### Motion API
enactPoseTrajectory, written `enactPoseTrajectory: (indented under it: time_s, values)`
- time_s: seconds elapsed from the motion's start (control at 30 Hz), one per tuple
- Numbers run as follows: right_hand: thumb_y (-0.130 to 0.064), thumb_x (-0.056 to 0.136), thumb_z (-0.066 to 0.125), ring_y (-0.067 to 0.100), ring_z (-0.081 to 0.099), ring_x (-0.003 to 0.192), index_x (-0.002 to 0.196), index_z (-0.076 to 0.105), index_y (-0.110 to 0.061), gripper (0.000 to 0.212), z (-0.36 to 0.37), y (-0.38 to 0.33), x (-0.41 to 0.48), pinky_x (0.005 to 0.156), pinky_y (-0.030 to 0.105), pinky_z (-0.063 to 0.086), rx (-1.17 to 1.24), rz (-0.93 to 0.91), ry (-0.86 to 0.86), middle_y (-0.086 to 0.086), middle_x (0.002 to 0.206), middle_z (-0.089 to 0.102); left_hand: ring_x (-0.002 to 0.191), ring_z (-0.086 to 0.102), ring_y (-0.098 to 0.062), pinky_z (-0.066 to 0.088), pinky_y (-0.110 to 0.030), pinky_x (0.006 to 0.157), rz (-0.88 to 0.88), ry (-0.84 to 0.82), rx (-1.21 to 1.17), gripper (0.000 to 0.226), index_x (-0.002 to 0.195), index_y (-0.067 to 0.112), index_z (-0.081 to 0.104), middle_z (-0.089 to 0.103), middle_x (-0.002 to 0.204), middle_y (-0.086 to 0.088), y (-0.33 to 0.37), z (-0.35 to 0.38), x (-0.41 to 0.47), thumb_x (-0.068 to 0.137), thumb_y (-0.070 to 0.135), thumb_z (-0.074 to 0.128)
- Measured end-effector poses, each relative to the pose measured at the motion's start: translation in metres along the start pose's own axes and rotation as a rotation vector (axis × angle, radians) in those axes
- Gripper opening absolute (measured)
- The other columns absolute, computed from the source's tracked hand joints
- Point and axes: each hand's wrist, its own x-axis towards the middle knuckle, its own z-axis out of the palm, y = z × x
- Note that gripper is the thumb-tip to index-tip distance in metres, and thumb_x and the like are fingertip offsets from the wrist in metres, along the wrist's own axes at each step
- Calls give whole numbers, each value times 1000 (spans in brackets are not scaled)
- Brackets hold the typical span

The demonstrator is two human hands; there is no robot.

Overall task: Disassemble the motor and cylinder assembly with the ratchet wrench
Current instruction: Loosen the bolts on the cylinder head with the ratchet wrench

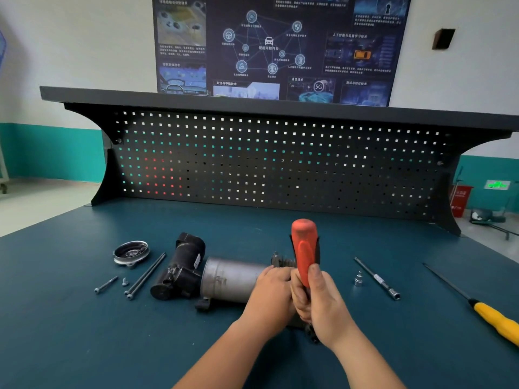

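Bench top (84, 332): a dark teal mat under my forearms, running from the near edge to a black back panel.
My left hand (269, 293): fingers curled over the 3 o'clock end of the silver cylinder, holding it down.
My right hand (323, 307): wrapped round the lower part of the handle, thumb lying up along it, touching my left hand.
Ratchet wrench (304, 248): its orange handle stands almost upright, its free end toward 12 o'clock; my hands hide the head.
Motor and cylinder assembly (233, 279): lying on the mat in the middle of the bench, right under my hands.
Long axis: runs 9 to 3 o'clock, with the black motor (182, 270) at the 9 o'clock end and a toothed end just behind the handle.
At 9 o'clock of the motor: two long bolts (146, 276) side by side, a small screw (125, 282), a shorter bolt (106, 284) and, farther back, a round metal cover (131, 252).
At 3 o'clock of my hands: a small socket (358, 279) beside an extension bar (376, 277); farther out, a yellow-handled screwdriver (494, 318).
Back panel: a black pegboard (280, 164) with square holes, topped by a dark shelf (252, 99).
Room: a white wall with a teal band (50, 153) low down, and a dark blue poster (275, 46) at 12 o'clock above the shelf.
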Motion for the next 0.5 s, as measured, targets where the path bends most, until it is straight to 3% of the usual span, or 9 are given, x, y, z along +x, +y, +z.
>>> enactPoseTrajectory:
  time_s: [0.07, 0.17, 0.27, 0.3, 0.37, 0.43, 0.5]
  values:
    - [-94, 54, 47, 4, 20, 38, 53, 32, -12, 83, 4, 1, -1, 41, 14, 20, -17, -14, 15, -8, 43, 25, 67, 45, -5, 28, -20, 65, 18, 78, -18, 20, 63, 25, 41, 47, 64, 14, 0, 4, -7, 83, 20, 45]
    - [-95, 51, 46, 2, 20, 37, 51, 32, -13, 83, 6, 1, -1, 41, 14, 19, -25, -19, 39, -10, 42, 25, 91, 58, -22, 42, -31, 80, 70, 281, -171, 11, 78, 15, 62, 62, 87, -1, 3, 3, -22, 81, 13, 51]
    - [-93, 51, 53, 4, 18, 36, 51, 34, -14, 81, 6, 1, -1, 40, 15, 18, 45, -16, 31, -7, 43, 24, 76, 58, -8, 46, -22, 70, -126, 449, -512, 5, 80, 19, 61, 64, 80, 4, 10, -2, -38, 83, 16, 58]
    - [-92, 52, 53, 4, 19, 36, 53, 34, -13, 82, 7, 1, -1, 40, 14, 19, 55, -16, 32, -7, 44, 25, 65, 58, -9, 47, -28, 63, -261, 404, -653, 10, 76, 21, 60, 65, 70, 2, 13, -3, -42, 84, 14, 61]
    - [-93, 50, 53, 3, 20, 37, 55, 34, -11, 84, 8, 1, -1, 40, 14, 20, 47, -15, 38, -8, 45, 26, 46, 54, -12, 42, -31, 52, -464, 162, -758, 25, 63, 19, 58, 62, 53, -1, 15, -4, -47, 85, 10, 60]
    - [-95, 50, 49, 3, 20, 39, 56, 34, -12, 85, 9, 2, -2, 41, 14, 20, 2, -17, 42, -9, 45, 27, 42, 56, -11, 41, -25, 50, -513, -95, -765, 28, 61, 14, 60, 60, 49, 2, 19, -5, -50, 88, 10, 54]
    - [-96, 49, 48, 3, 21, 39, 55, 33, -12, 85, 9, 2, -3, 43, 15, 20, -28, -21, 41, -10, 45, 27, 44, 59, -11, 39, -21, 48, -550, -198, -876, 28, 68, 9, 62, 61, 52, 3, 24, -8, -49, 93, 12, 49]
